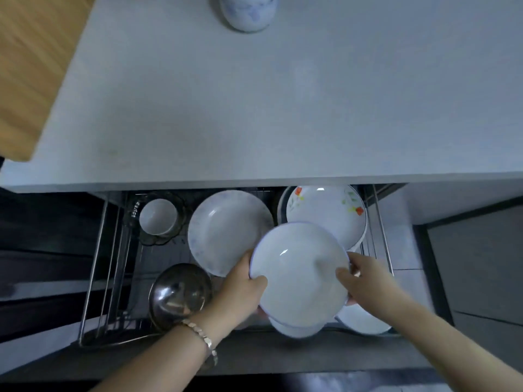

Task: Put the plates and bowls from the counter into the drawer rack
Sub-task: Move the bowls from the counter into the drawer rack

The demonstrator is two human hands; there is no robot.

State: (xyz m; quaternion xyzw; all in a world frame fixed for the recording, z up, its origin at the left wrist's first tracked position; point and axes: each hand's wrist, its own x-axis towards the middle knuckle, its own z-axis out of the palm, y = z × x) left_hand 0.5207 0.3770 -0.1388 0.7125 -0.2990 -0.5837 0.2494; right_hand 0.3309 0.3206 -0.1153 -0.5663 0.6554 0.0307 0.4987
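A white plate with a thin blue rim hangs above the open drawer rack, held on both sides. My left hand grips its left edge with the thumb on top. My right hand grips its right edge. Under it lie more white plates at the rack's front right. A pale patterned plate sits in the rack's middle. A flowered plate lies at the back right. A small white bowl stands at the back left.
A shiny steel bowl sits at the rack's front left. On the grey counter stands a blue-and-white jar at the far edge, and a wooden board lies at the left. A dark glass dish surrounds the small bowl.
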